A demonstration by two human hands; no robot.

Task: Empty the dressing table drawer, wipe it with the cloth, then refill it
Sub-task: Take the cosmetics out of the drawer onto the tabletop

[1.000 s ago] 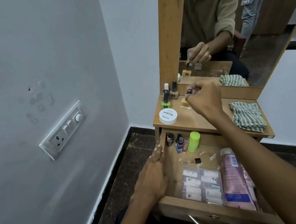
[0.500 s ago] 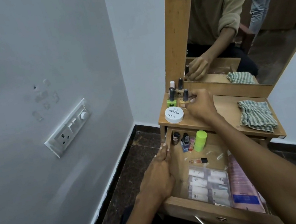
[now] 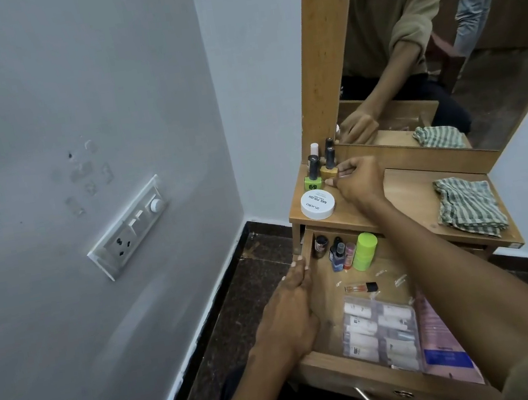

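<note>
A: What have I got on the right hand?

B: It sits on the dressing table top, fingers curled, with the fingertips pinched on the square base of a yellow nail polish bottle. That bottle stands upright, just beside a green nail polish bottle; 2 more bottles stand behind them against the mirror frame.

A: And my left hand?

B: It is laid flat along the left wall of the open drawer, fingers straight and together, gripping the wall's top edge. It carries nothing else.

A: Where is the cloth?

B: Folded on the right part of the table top, well apart from both hands. A white round tin lies near the front edge, just below the right hand.

A: What do I see in the drawer?

B: At the back, a lime green cylinder with a few small bottles just left of it. In the middle lies a small vial on its side. Nearer the front is a clear packet of sachets, and a pink tube beside it, partly hidden by my right forearm.
</note>
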